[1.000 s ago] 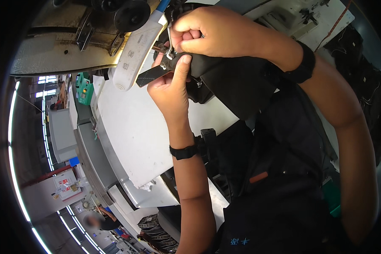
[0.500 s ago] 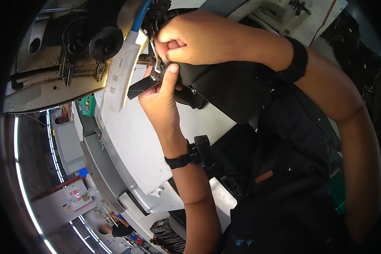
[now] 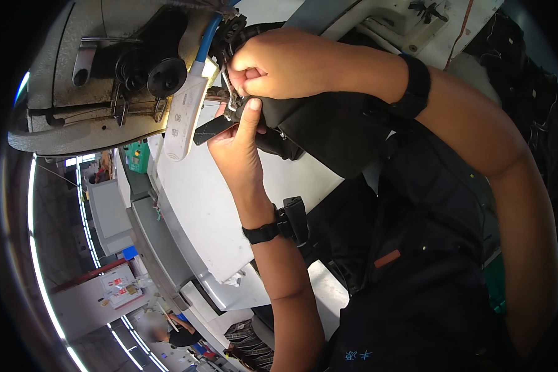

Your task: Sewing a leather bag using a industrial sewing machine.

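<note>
Black cloth [image 3: 335,124], a bunched garment piece with a bit of zipper showing, lies under and beside both hands at the sewing machine [image 3: 93,80]. My left hand [image 3: 242,146] pinches the cloth edge, thumb on top, right beside the presser foot [image 3: 232,106]. A flat dark strip [image 3: 212,129] sticks out past its fingers to the left. My right hand [image 3: 276,68] is closed with curled fingers on the same cloth, just behind the presser foot. Its fingertips are partly hidden against the cloth. The needle itself cannot be made out.
A white lamp [image 3: 185,121] on a blue cable hangs close left of my hands. The white worktable [image 3: 198,204] extends toward me. Another machine part [image 3: 409,31] stands at the top right, with dark garments [image 3: 514,80] beyond. Far off at lower left is another person [image 3: 180,335].
My view has shifted slightly, so the machine and lamp sit a little differently in the picture. Both hands keep their grip on the cloth by the presser foot, nearly still.
</note>
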Demonstrator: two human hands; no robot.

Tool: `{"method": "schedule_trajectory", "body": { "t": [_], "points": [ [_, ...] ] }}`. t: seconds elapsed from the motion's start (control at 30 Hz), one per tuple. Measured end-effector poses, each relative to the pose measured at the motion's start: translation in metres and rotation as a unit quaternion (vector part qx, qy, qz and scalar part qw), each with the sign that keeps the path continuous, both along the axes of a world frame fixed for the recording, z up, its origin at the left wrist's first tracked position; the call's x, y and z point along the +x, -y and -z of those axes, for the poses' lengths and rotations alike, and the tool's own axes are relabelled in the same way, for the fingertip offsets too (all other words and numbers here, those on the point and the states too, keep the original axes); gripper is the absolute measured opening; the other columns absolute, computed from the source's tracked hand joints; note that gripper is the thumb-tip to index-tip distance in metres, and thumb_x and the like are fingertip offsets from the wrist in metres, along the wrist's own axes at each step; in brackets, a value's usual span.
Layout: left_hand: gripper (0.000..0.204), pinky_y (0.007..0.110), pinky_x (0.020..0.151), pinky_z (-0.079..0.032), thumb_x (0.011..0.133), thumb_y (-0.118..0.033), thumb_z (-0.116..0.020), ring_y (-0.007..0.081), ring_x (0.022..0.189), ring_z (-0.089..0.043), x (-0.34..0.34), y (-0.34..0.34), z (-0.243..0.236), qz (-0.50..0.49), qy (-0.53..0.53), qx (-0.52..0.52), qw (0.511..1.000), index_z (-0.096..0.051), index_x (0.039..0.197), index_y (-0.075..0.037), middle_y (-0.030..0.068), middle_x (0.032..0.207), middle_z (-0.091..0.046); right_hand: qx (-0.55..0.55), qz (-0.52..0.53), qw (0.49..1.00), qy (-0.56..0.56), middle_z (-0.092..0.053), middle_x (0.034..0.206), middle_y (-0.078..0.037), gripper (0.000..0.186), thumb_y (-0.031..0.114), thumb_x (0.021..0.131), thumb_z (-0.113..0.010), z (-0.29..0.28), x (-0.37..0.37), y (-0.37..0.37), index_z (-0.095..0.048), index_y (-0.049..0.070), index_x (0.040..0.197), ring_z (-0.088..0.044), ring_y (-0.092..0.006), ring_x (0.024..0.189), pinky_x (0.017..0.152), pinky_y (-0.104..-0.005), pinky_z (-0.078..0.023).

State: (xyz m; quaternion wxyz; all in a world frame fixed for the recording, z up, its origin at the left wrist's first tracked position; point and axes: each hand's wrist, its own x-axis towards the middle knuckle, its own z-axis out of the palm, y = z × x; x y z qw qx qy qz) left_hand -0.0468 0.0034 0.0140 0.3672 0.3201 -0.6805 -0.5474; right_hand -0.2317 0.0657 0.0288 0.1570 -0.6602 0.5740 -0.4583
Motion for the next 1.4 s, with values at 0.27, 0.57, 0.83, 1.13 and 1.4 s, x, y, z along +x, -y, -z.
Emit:
{"method": "schedule_trajectory", "body": {
  "t": [0.27, 0.57, 0.83, 1.13, 1.4],
  "points": [
    [0.032, 0.023, 0.066, -0.048, 0.091, -0.015, -0.082, 0.0079, 0.071, -0.058, 0.003, 0.004, 0.001, 0.017, 0.002, -0.006, 1.0, -0.07, 0.113, 0.004, 0.0011, 0.086, -0.067, -0.029, -0.007, 0.999, 0.018, -0.066, 0.072, -0.006, 0.014, 0.018, 0.086, -0.065, 0.0, -0.001, 0.005, -0.072, 0.006, 0.088, -0.065, -0.0204, 0.071, 0.07, -0.0361, -0.05],
    [0.031, 0.023, 0.064, -0.047, 0.089, -0.015, -0.084, 0.0089, 0.07, -0.059, 0.0, 0.003, -0.001, 0.018, -0.012, 0.0, 1.0, -0.069, 0.11, 0.002, 0.0014, 0.088, -0.067, 0.009, -0.029, 0.999, 0.027, -0.064, 0.07, -0.002, 0.013, 0.018, 0.09, -0.065, -0.004, -0.002, 0.003, -0.07, 0.006, 0.087, -0.058, -0.0124, 0.065, 0.066, -0.0318, -0.045],
    [0.038, 0.023, 0.063, -0.045, 0.086, -0.018, -0.086, 0.0089, 0.068, -0.058, 0.0, 0.003, -0.003, 0.027, -0.027, 0.011, 0.999, -0.07, 0.114, 0.002, 0.0017, 0.085, -0.068, 0.018, -0.04, 0.999, 0.018, -0.063, 0.069, -0.001, 0.013, 0.016, 0.089, -0.066, -0.006, -0.003, 0.003, -0.071, 0.005, 0.088, -0.054, -0.0106, 0.063, 0.061, -0.0295, -0.043],
    [0.039, 0.023, 0.065, -0.045, 0.087, -0.019, -0.086, 0.0093, 0.07, -0.057, 0.001, 0.003, -0.003, 0.025, -0.017, 0.011, 0.999, -0.07, 0.114, 0.003, 0.0018, 0.087, -0.067, 0.016, -0.023, 0.999, -0.018, -0.064, 0.076, -0.017, 0.022, 0.021, 0.089, -0.066, -0.004, -0.008, 0.007, -0.065, 0.001, 0.081, -0.062, -0.0332, 0.07, 0.069, -0.0429, -0.048],
    [0.044, 0.024, 0.066, -0.048, 0.084, -0.025, -0.088, 0.0084, 0.07, -0.058, 0.0, 0.004, -0.004, 0.028, -0.012, 0.004, 1.0, -0.071, 0.112, 0.004, 0.0029, 0.088, -0.069, -0.027, -0.043, 0.999, 0.009, -0.062, 0.067, -0.015, 0.021, 0.019, 0.087, -0.068, -0.003, -0.011, 0.005, -0.065, 0.0, 0.079, -0.057, -0.0273, 0.06, 0.062, -0.0404, -0.046]
  ]
}}
